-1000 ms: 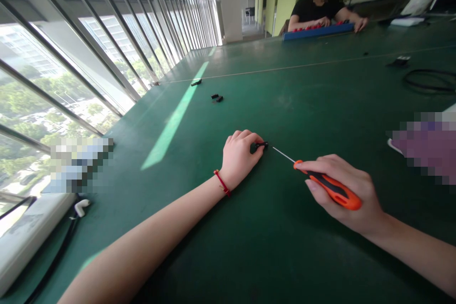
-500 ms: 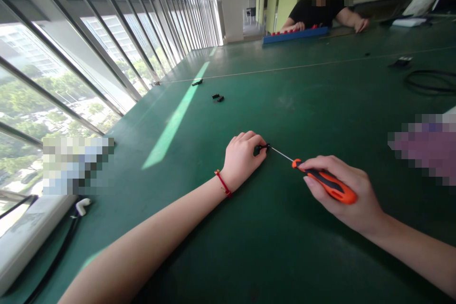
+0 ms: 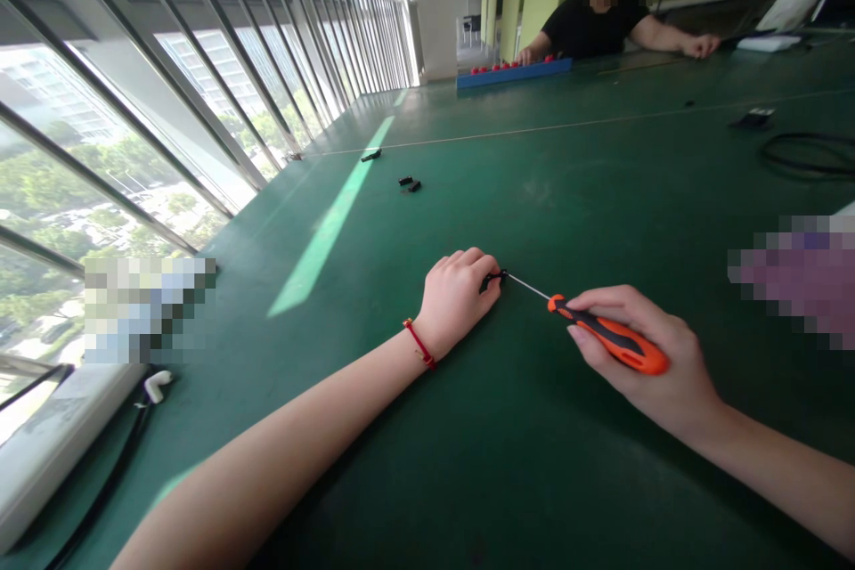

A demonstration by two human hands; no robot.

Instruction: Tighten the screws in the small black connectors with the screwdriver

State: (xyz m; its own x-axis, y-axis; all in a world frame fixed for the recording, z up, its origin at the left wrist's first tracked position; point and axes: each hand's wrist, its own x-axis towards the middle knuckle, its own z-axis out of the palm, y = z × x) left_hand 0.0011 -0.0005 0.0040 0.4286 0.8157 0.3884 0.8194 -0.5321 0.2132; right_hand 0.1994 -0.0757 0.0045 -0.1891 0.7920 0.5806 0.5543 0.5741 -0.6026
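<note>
Here's the small black piece (image 3: 503,273), pinched between thumb and fingers of the left hand (image 3: 454,301), low at the green surface (image 3: 534,445). And the right hand (image 3: 678,387), well apart from the left, is wrapped around the orange-and-black screwdriver (image 3: 611,338), its thin shaft aimed left, tip right at the piece's end! Beyond the left hand, small black parts (image 3: 414,186); farther still, a person (image 3: 598,28) behind a long blue object (image 3: 514,75).
</note>
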